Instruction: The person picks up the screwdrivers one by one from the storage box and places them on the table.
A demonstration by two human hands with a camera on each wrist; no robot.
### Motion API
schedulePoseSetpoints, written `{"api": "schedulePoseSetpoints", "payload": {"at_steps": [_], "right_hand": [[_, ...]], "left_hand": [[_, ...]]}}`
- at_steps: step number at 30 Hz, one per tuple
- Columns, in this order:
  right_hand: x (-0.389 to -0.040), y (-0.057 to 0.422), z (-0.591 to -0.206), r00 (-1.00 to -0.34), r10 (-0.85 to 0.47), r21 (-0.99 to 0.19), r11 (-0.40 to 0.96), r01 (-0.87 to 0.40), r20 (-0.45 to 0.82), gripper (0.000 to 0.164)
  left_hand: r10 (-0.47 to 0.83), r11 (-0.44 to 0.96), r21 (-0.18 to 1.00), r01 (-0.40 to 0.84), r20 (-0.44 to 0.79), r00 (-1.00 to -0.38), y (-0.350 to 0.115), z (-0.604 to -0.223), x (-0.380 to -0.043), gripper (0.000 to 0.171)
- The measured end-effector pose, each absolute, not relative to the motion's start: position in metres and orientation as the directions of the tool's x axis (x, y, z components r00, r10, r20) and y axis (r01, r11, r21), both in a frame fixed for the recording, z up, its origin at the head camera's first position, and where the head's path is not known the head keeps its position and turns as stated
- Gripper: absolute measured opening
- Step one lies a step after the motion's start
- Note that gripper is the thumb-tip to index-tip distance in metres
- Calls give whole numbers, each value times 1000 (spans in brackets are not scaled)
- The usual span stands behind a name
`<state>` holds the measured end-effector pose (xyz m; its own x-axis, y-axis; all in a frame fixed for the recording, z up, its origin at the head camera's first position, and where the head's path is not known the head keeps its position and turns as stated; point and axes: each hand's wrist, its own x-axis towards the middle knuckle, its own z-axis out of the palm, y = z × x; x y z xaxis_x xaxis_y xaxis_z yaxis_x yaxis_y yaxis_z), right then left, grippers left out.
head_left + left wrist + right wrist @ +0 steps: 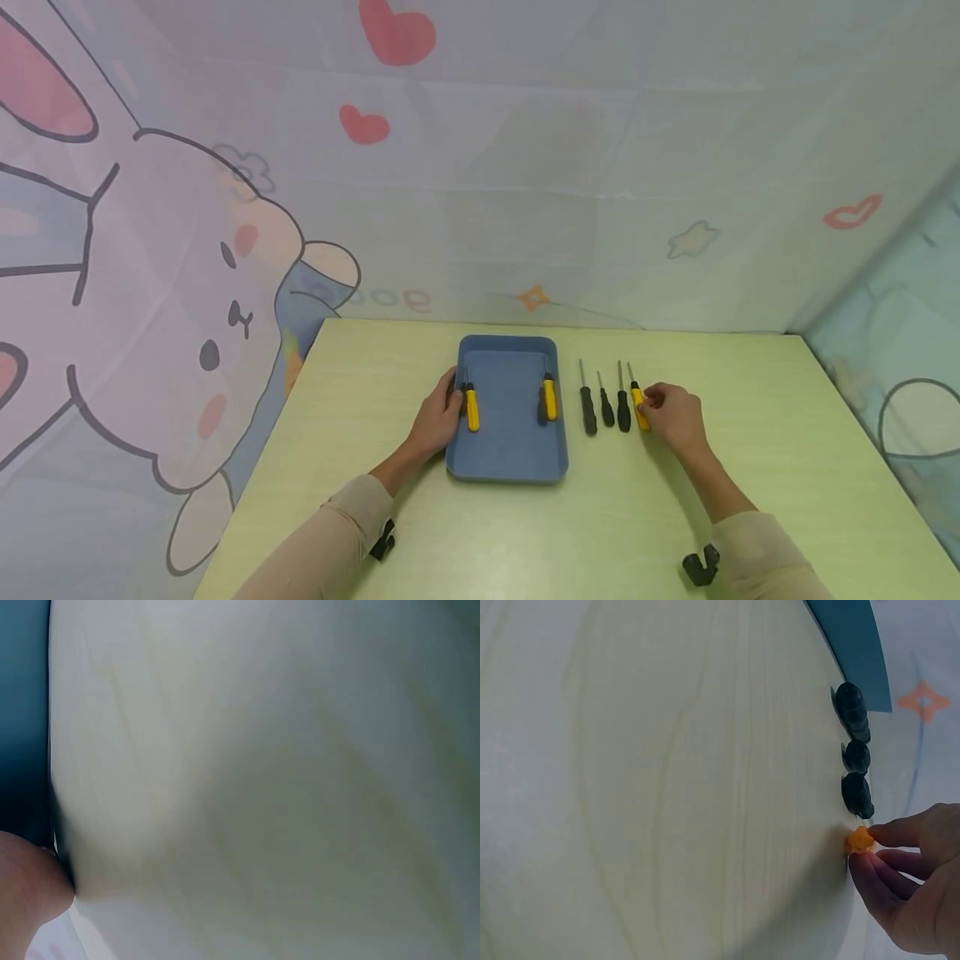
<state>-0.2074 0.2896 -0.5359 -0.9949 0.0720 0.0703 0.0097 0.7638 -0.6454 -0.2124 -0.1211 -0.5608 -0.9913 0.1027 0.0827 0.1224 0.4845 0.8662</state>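
My left hand (pixel 437 419) grips the left wall of a blue tray (pixel 510 458), thumb at the rim; the left wrist view shows only a bit of this hand (pixel 34 889) beside the tray wall (pixel 22 712). Inside the tray lie a yellow-handled screwdriver (pixel 472 408) on the left and another yellow-handled screwdriver (pixel 550 398) on the right, a dark shape next to each. With thumb and fingertips, my right hand (pixel 677 419) pinches the handle of a yellow screwdriver (pixel 639 407), seen end-on as a yellow handle (pixel 861 839) in the right wrist view.
Between tray and right hand, a row of black screwdrivers lies tips away from me: a long one (pixel 588 410), a small one (pixel 607 410) and another (pixel 623 410). All are on the pale yellow-green table (pixel 787 433). A printed cloth (pixel 600 208) hangs behind its far edge.
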Motion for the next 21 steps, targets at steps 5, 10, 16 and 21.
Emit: {"api": "schedulePoseSetpoints", "payload": {"at_steps": [5,10,16,21], "right_hand": [[-206,289,-537,-994,80,-645,764,9,80,26],[-205,290,-537,-995,87,-658,752,32,51,31],[-203,291,-533,-996,78,-664,747,27,48,35],[-204,289,-529,-992,84,-690,724,-3,93,36]], "left_hand": [[105,480,867,134,95,-990,-120,-559,-211,53],[105,483,865,135,96,-990,-120,-558,-210,53],[104,495,859,131,91,-990,-120,-559,-211,53],[101,494,860,131,93,-990,-121,-560,-211,53]]}}
